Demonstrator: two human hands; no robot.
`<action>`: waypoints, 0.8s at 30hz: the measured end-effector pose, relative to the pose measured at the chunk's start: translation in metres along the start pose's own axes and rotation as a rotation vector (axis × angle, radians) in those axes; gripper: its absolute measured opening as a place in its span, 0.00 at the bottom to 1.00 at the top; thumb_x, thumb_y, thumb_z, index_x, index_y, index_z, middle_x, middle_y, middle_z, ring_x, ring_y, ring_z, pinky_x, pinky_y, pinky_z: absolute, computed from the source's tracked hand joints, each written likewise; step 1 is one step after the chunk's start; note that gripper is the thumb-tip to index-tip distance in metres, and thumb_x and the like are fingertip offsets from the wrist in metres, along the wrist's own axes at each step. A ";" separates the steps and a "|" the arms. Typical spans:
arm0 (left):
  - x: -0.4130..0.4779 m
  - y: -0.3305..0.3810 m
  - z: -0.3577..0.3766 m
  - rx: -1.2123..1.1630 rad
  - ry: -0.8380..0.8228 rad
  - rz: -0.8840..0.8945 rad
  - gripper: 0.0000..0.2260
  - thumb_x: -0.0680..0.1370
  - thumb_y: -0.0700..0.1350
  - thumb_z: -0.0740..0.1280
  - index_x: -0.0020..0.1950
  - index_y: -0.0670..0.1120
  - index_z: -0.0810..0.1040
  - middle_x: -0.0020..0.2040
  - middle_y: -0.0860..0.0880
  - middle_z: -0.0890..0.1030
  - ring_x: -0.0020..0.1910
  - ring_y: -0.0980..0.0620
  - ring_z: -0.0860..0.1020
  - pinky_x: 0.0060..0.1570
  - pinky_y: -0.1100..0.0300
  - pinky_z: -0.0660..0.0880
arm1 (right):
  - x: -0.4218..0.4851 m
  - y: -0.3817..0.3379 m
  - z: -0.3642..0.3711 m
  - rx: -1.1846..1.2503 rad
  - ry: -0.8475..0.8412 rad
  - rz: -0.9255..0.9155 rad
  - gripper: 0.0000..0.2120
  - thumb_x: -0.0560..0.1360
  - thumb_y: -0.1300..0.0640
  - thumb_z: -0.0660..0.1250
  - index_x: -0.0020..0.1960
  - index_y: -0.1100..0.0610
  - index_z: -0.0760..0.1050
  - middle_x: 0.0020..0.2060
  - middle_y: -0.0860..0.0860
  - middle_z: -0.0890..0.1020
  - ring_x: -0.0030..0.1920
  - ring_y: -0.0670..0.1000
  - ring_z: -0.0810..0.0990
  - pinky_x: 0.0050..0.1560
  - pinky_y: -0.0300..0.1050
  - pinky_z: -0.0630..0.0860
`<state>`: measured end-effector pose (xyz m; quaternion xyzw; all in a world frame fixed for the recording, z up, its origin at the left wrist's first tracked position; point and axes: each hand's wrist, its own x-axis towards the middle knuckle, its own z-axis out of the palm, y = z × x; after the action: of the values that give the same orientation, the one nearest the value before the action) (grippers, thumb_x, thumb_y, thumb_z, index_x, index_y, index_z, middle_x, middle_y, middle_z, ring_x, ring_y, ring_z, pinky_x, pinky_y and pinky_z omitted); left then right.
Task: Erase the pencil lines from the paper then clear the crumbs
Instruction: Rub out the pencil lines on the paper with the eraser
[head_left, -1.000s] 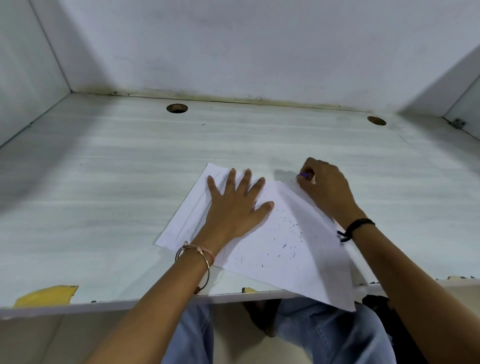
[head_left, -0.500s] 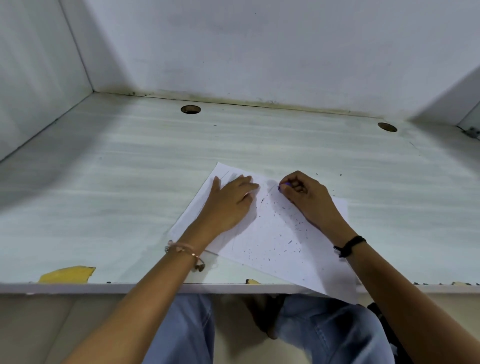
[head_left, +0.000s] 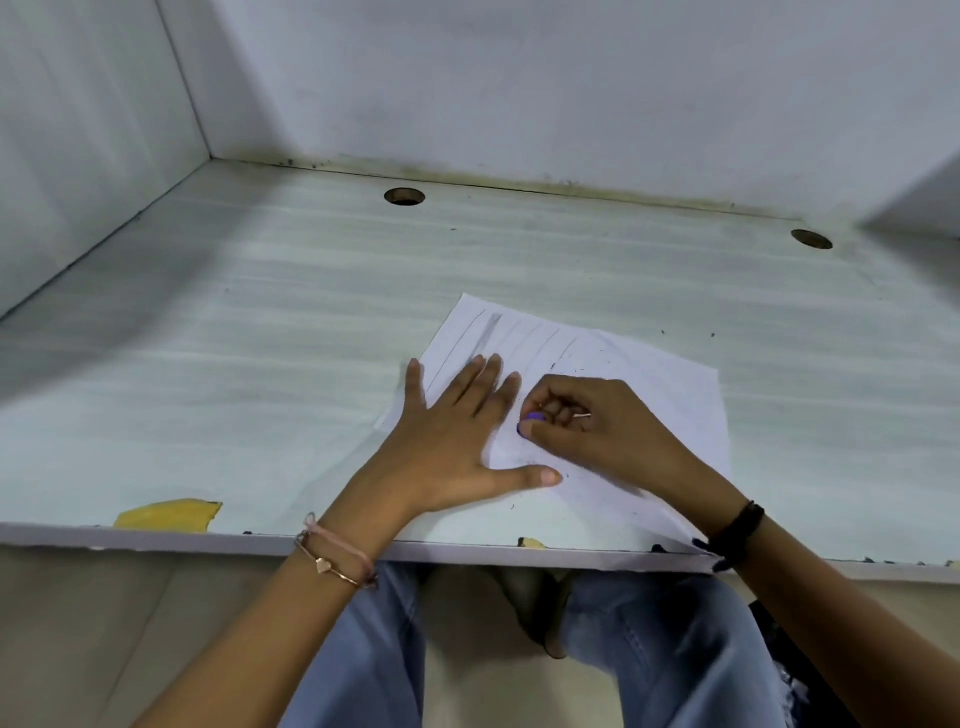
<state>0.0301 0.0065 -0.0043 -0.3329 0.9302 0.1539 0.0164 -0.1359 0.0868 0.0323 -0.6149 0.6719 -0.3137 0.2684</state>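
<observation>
Right hand (head_left: 587, 426) pinches a mostly hidden purple eraser (head_left: 532, 419); left hand (head_left: 457, 431) presses flat on the paper (head_left: 660, 395). The right has slid toward 7 o'clock, beside it.

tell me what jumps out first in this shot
On the sheet of paper by the front edge of the desk, the left hand lies flat while the right hand pinches a purple eraser. Pencil lines show at its far left corner.
</observation>
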 end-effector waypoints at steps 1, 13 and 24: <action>0.000 0.001 0.001 0.012 0.019 -0.002 0.48 0.68 0.79 0.47 0.79 0.56 0.36 0.79 0.54 0.33 0.75 0.59 0.31 0.70 0.36 0.29 | -0.001 0.002 -0.001 -0.016 0.003 -0.002 0.01 0.73 0.57 0.72 0.43 0.52 0.80 0.37 0.50 0.83 0.38 0.51 0.79 0.41 0.39 0.76; 0.001 0.000 0.008 0.053 0.059 0.036 0.46 0.67 0.80 0.46 0.77 0.61 0.33 0.78 0.51 0.30 0.75 0.53 0.29 0.69 0.33 0.31 | 0.008 -0.001 -0.011 -0.124 -0.078 -0.055 0.02 0.71 0.56 0.74 0.41 0.53 0.82 0.30 0.46 0.79 0.30 0.42 0.73 0.35 0.30 0.69; 0.006 -0.003 0.006 -0.016 0.126 -0.008 0.23 0.84 0.53 0.41 0.79 0.59 0.42 0.79 0.60 0.39 0.77 0.62 0.36 0.73 0.42 0.33 | -0.007 0.002 -0.001 -0.011 -0.079 -0.053 0.02 0.72 0.57 0.73 0.41 0.55 0.82 0.34 0.51 0.82 0.33 0.42 0.74 0.37 0.32 0.71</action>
<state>0.0269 0.0024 -0.0119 -0.3457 0.9268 0.1401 -0.0443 -0.1378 0.0938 0.0312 -0.6461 0.6458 -0.2925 0.2829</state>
